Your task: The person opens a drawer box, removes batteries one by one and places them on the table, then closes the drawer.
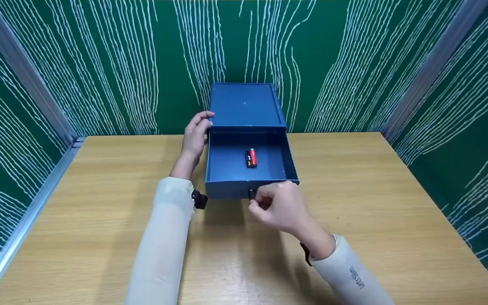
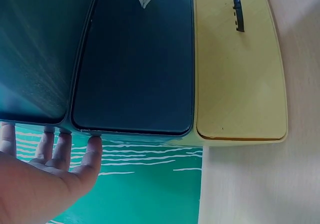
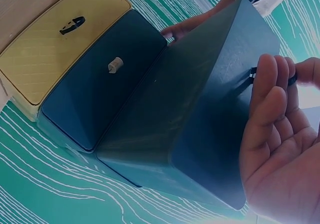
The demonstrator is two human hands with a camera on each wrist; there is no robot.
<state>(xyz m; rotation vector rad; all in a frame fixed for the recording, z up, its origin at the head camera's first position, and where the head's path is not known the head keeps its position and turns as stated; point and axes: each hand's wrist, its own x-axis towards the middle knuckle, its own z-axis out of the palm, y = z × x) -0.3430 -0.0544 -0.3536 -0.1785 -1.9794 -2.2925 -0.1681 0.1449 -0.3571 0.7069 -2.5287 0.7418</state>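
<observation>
A blue drawer cabinet (image 1: 246, 103) stands against the back wall, its top drawer (image 1: 227, 169) pulled out toward me. Inside that drawer lie what look like two small batteries (image 1: 250, 158), red and black, side by side. My left hand (image 1: 195, 137) rests against the cabinet's left side near the top, fingers extended; the left wrist view shows its fingertips (image 2: 92, 146) along the side edge. With curled fingers and thumb, my right hand (image 1: 282, 205) pinches the small dark drawer handle (image 3: 252, 75) at the drawer's front.
Below the open drawer are a closed dark blue drawer (image 2: 135, 68) with a pale pull and a closed yellow drawer (image 2: 240, 78) with a black handle. The cabinet stands on a wooden table (image 1: 100, 212). Green walls (image 1: 121, 63) with white lines enclose the back and sides.
</observation>
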